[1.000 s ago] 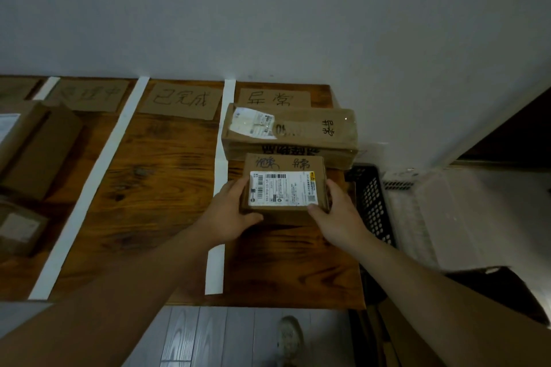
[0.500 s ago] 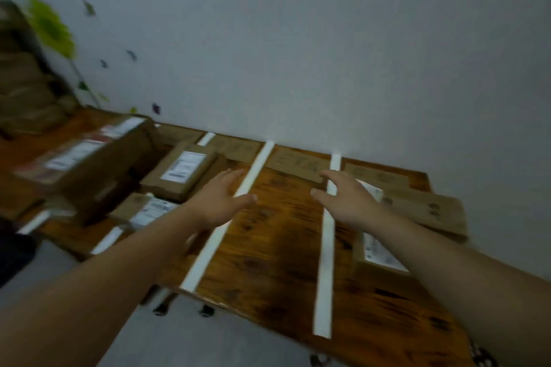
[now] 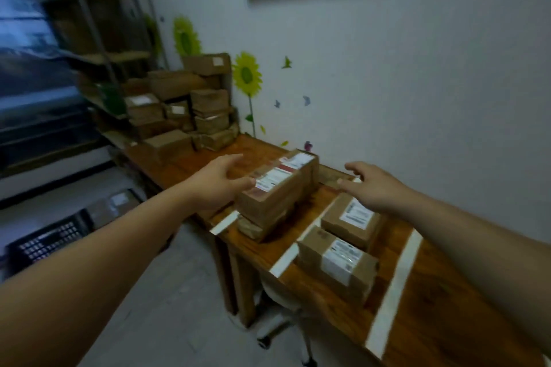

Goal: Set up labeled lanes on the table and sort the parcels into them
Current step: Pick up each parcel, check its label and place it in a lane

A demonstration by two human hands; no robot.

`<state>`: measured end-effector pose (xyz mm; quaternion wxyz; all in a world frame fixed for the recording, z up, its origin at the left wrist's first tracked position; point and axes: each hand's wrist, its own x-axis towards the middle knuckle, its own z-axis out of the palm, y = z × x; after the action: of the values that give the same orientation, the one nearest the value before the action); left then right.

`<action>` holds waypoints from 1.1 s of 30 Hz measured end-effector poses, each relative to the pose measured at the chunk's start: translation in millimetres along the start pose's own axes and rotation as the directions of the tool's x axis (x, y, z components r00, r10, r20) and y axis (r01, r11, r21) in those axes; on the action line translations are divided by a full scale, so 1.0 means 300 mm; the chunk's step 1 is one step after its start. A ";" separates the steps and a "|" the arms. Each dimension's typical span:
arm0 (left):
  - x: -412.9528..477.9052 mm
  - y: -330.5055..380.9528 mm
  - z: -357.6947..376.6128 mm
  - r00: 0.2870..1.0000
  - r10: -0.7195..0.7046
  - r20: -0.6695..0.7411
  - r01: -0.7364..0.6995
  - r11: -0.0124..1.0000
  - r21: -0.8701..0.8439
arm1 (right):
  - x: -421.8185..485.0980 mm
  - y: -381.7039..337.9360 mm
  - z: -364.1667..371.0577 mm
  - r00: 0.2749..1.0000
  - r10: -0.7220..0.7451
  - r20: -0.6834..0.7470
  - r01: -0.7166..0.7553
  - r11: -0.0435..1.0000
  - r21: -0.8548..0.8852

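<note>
A wooden table (image 3: 432, 316) carries white tape strips (image 3: 393, 292) that mark lanes. A long cardboard parcel (image 3: 274, 191) with white labels lies on a smaller box in one lane. Two smaller labelled parcels (image 3: 337, 265) (image 3: 351, 220) lie in the lane to its right. My left hand (image 3: 217, 185) hovers empty beside the long parcel's left end, fingers relaxed. My right hand (image 3: 372, 185) floats empty above the back of the table, fingers spread. A heap of unsorted parcels (image 3: 185, 104) is stacked at the table's far left end.
A metal shelf rack (image 3: 98, 39) stands behind the heap on the left. A black plastic crate (image 3: 47, 241) sits on the floor at lower left. A white swivel chair base (image 3: 280, 328) shows under the table. Sunflower stickers (image 3: 247, 76) decorate the white wall.
My hands let go of the small parcel in the right lane. My view swung left along the table, and both empty hands now reach toward the long parcel and the far heap.
</note>
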<state>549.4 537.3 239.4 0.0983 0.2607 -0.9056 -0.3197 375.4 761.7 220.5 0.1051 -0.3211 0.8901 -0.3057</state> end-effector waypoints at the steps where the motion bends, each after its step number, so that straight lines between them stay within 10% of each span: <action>1: 0.024 -0.034 -0.055 1.000 -0.019 -0.025 0.020 1.000 0.005 | 0.052 -0.057 0.022 1.000 -0.029 0.005 0.029 1.000 -0.005; 15: 0.572 -0.394 -0.674 0.967 -0.141 -0.211 0.140 0.990 -0.018 | 0.921 -0.736 0.256 0.937 -0.345 0.048 0.346 0.938 -0.016; 33: 1.367 -1.187 -1.435 0.976 -0.027 -0.214 0.028 1.000 0.000 | 1.836 -1.495 0.760 0.970 -0.238 -0.041 0.238 0.971 -0.010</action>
<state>497.1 -144.3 353.7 0.1906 0.3063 -0.8865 -0.2899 265.6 30.5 319.7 0.0484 -0.4194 0.8480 -0.3204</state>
